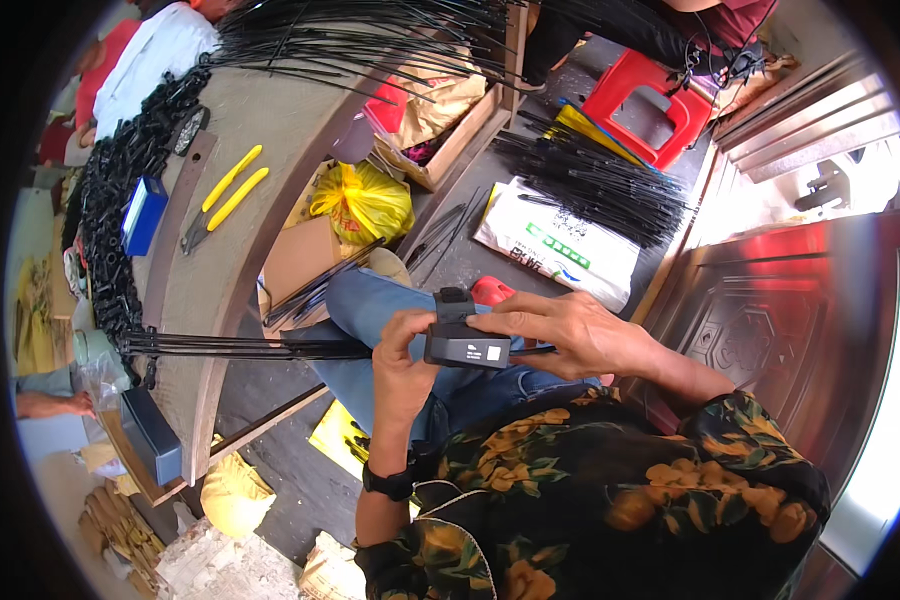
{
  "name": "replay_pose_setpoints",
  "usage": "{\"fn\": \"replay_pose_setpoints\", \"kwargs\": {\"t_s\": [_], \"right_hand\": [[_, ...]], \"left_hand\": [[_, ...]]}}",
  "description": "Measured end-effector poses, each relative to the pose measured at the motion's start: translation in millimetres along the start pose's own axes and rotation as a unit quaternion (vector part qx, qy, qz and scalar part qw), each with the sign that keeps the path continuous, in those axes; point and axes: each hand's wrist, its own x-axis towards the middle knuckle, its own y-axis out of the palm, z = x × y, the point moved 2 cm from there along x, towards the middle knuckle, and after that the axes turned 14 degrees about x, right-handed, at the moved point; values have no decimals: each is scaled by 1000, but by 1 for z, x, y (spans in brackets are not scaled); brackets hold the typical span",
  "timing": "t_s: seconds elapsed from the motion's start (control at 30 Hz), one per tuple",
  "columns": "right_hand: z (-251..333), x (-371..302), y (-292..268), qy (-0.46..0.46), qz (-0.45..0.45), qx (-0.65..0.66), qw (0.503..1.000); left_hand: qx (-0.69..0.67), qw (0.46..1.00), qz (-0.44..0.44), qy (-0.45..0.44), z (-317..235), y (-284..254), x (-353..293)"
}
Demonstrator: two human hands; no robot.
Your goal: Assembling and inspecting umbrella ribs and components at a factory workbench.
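Between my two hands is a small black box-shaped device (467,349) with a pale label and a black strap-like piece (455,302) at its top. My left hand (403,355) is closed at its left side, fingers bent around the edge. From the right, my right hand (565,333) grips its upper right part, index finger stretched along the top. A bundle of long thin black strips, like cable ties (240,346), runs from the table edge to my left hand. The hands hide where it ends; a short dark length shows beside my right hand.
Yellow-handled pliers (232,195), a blue box (144,215) and a heap of black pieces (105,210) lie on the table (260,130). Black strips (600,180) rest on a white sack (560,245) near a red stool (650,105). A yellow bag (360,203) stands under the table. Other people are nearby.
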Motion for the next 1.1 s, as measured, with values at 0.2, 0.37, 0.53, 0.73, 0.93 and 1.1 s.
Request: {"fn": "replay_pose_setpoints", "kwargs": {"t_s": [0.2,0.37,0.53,0.73,0.93,1.1], "right_hand": [[2,0,5,-23,12,-45,999],[3,1,11,-38,60,-41,997],[-4,2,18,-91,88,75,989],[-15,4,25,256,33,575,776],[-28,21,57,308,177,623,697],[-25,32,59,322,111,505,793]], "left_hand": [[100,988,-70,95,-19,-11,-6],[286,923,-60,251,-26,-15,-2],[267,920,-53,282,-27,-22,-7],[301,890,-91,330,-44,-31,-15],[245,905,-50,344,-37,-34,-22],[156,946,76,274,-20,-48,-17]]}}
